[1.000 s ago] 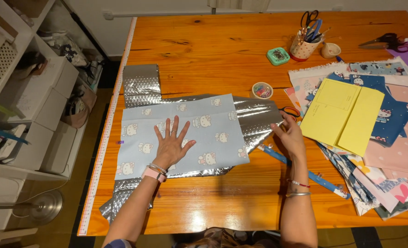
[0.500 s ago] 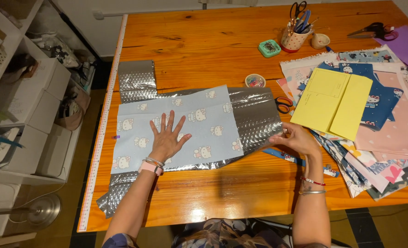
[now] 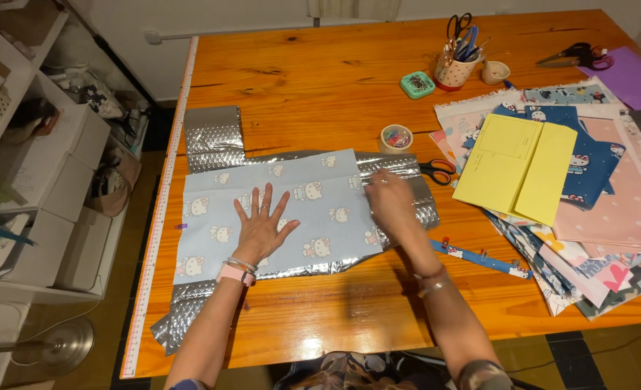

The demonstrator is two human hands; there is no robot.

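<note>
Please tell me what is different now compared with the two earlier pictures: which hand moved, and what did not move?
The right hand moved left, from the right end of the silver padding onto the right edge of the light blue printed cloth; it looks blurred. Whether its fingers pinch anything cannot be told. The left hand stayed flat and spread on the cloth. The cloth, the padding, the yellow folder and the scissors lie as before.

Packages: white boxes (image 3: 60, 155) on shelving at 9 o'clock, left of table (image 3: 320, 72); rectangular, plain white. No labels, signs or screens visible.
</note>
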